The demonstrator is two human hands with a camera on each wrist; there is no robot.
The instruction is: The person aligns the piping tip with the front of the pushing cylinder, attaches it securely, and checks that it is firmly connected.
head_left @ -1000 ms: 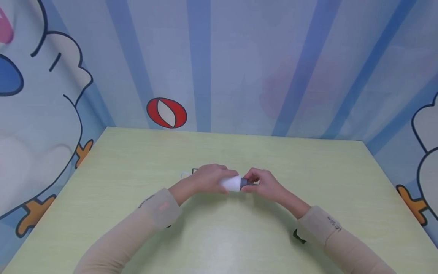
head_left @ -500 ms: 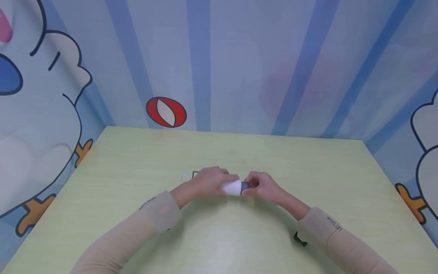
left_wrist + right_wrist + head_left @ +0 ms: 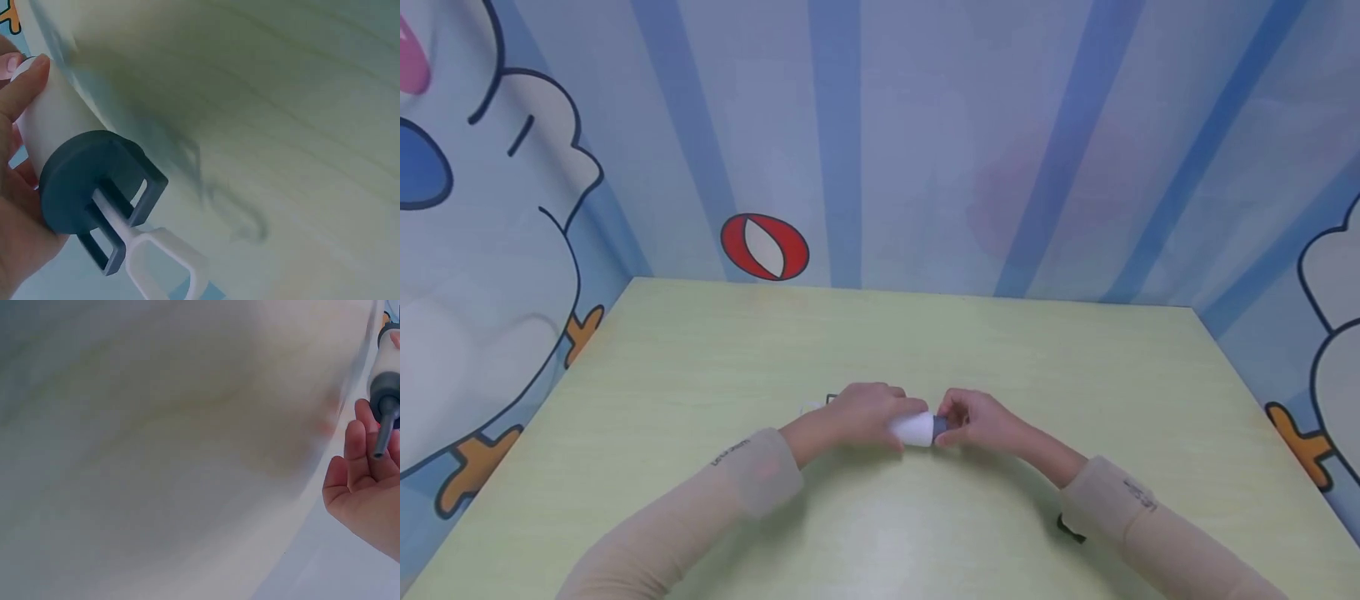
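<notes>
A toy syringe (image 3: 913, 429) with a white barrel lies level between both hands above the table. My left hand (image 3: 868, 417) grips its barrel from above. In the left wrist view, a dark grey end cap (image 3: 62, 194) with two finger loops shows, and a white plunger handle (image 3: 195, 262) with a ring sticks out of it. At the other end, my right hand (image 3: 988, 425) pinches the grey tip section. The right wrist view shows the thin grey nozzle (image 3: 383, 437) pointing out past the curled fingers; the thumb is hidden there.
A pale green table (image 3: 880, 333) spreads beneath the hands. Behind it rises a blue striped backdrop (image 3: 917, 150) with cartoon drawings, and side panels flank the table. A small dark strap (image 3: 1070, 528) shows under the right sleeve.
Both hands and the syringe have come somewhat nearer the person, lower in the head view. Each hand keeps its hold on the same end.
</notes>
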